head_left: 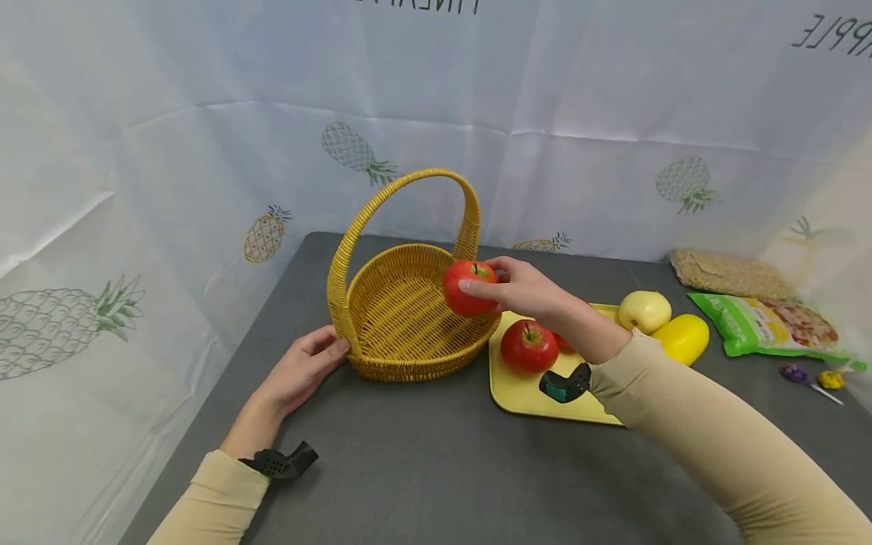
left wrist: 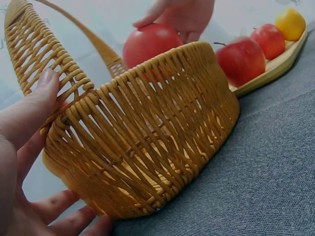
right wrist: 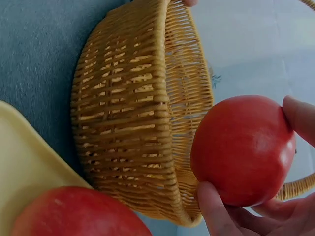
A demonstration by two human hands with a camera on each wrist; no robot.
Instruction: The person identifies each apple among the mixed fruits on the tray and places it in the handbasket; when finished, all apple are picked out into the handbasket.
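Note:
A red apple [head_left: 470, 288] is held in my right hand [head_left: 521, 288], thumb on one side and fingers on the other. It hangs over the right rim of a yellow wicker basket [head_left: 409, 365] with a tall arched handle. In the right wrist view the held apple [right wrist: 243, 150] is above the basket's opening. The basket's woven floor shows bare. My left hand [head_left: 306, 369] grips the basket's left side. In the left wrist view the left thumb [left wrist: 42, 101] lies on the handle's base, with the other fingers against the outer wall.
Right of the basket, a yellow tray [head_left: 514, 397] carries another red apple [head_left: 529, 347], a second one partly behind my forearm, a pale yellow round fruit [head_left: 644, 312] and a yellow oblong fruit [head_left: 683, 338]. Farther right lie a green food packet [head_left: 770, 325] and small purple and yellow items.

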